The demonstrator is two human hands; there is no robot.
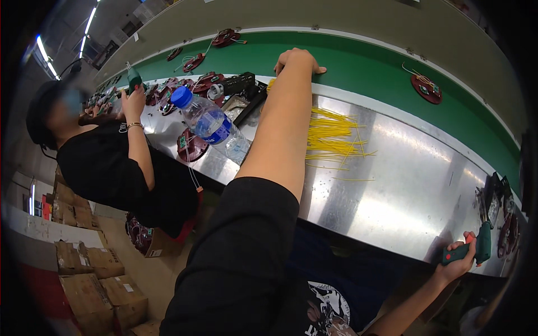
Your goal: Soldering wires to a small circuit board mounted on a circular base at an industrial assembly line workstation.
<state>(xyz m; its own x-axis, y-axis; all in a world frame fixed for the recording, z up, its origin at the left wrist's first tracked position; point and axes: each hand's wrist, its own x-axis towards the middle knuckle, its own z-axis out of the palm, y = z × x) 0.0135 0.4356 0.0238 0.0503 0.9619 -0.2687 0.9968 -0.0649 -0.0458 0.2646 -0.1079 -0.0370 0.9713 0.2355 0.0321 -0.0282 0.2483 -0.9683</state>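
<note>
Green power tool (483, 246), inside curled right grip (462, 263), left grip (299, 60) over green belt (364, 64), unclear whether pinching

Bright tubes (42, 49) glow at upper left; white glare streaks the worktop (386, 193). Fisheye distortion bows the green belt (358, 67), and the corners fall to black.

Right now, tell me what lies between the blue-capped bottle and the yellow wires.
In the head view, the bare left arm crosses between the bottle and the yellow wires; whatever lies beneath it is hidden.
</note>
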